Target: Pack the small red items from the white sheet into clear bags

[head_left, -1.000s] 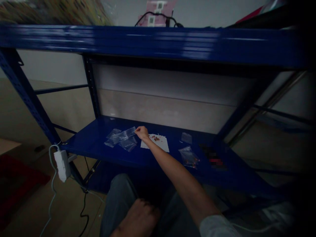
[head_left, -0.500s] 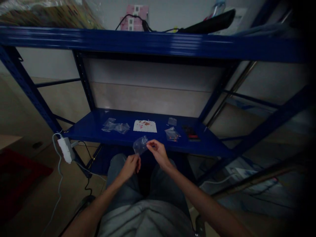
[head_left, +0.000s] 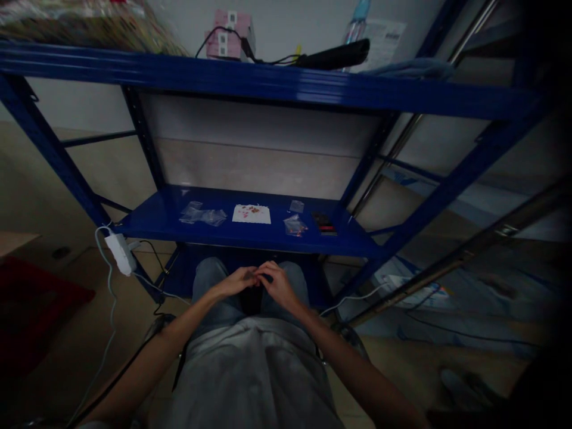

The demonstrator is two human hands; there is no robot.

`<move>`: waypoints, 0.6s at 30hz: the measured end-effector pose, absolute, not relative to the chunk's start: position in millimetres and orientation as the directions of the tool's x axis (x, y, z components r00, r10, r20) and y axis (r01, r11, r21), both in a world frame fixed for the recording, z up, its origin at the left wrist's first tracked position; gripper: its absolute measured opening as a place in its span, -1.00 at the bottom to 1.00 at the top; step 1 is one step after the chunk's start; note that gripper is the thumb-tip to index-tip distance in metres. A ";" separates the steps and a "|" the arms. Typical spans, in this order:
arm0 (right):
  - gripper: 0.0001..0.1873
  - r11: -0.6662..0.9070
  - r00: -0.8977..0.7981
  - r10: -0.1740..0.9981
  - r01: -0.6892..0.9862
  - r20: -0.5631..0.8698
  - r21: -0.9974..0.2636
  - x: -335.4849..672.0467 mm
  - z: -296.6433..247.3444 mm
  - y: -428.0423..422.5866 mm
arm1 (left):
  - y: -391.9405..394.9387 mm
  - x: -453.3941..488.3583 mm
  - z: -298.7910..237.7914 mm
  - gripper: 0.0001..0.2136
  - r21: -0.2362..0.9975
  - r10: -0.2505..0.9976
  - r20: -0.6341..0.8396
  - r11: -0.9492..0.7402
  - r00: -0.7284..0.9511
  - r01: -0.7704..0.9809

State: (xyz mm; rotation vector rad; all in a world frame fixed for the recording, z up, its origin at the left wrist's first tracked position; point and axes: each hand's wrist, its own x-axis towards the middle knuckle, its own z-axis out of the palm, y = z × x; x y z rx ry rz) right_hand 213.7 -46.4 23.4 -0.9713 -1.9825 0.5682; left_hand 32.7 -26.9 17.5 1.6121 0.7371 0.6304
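Observation:
My left hand (head_left: 241, 280) and my right hand (head_left: 274, 282) meet above my lap, just in front of the shelf, fingertips pinched together. Between them they keep the small clear plastic bag seen a moment ago; it is now almost wholly hidden by the fingers and the dim light. Beyond my hands, a white card (head_left: 251, 219) with small red and brown pieces on it lies on the blue shelf (head_left: 201, 235). Left of the card are several clear plastic bags (head_left: 203, 214). To its right rests a clear bag with small orange-red pieces (head_left: 295, 225).
Another clear bag (head_left: 297, 206) and a dark, red-marked flat item (head_left: 324, 223) lie at the shelf's right. An upper blue beam (head_left: 268, 77) crosses above, with pink boxes (head_left: 230, 36) and a black object (head_left: 335, 56) on it. A white power strip (head_left: 120, 253) hangs at left.
My hands have drawn back toward my lap and come together, and the clear bag stretched between them has dropped from sight. The camera view has shifted; the things on the shelf keep their places.

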 end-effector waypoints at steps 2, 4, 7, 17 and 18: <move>-0.79 0.616 -0.365 0.786 0.394 0.499 -0.682 210.5 21.8 -50.7 | -26.3 32.3 13.5 -0.77 0.959 0.781 0.070 -0.225 0.621 0.175; -0.76 0.628 -0.380 0.775 0.369 0.505 -0.685 207.6 21.6 -54.5 | -28.5 31.5 13.9 -0.79 0.924 0.778 0.121 -0.314 0.616 0.216; -0.76 0.630 -0.404 0.770 0.357 0.494 -0.690 206.6 24.2 -58.0 | -32.1 29.3 20.5 -0.77 0.884 0.749 0.149 -0.393 0.645 0.252; -0.67 0.672 -0.555 0.725 0.439 0.408 -0.596 212.3 30.0 -58.6 | -28.8 26.6 20.3 -0.78 0.748 0.738 0.106 -0.500 0.666 0.436; -0.63 0.676 -0.569 0.720 0.444 0.398 -0.588 211.4 27.7 -58.6 | -30.6 27.8 19.4 -0.78 0.738 0.742 0.105 -0.505 0.662 0.449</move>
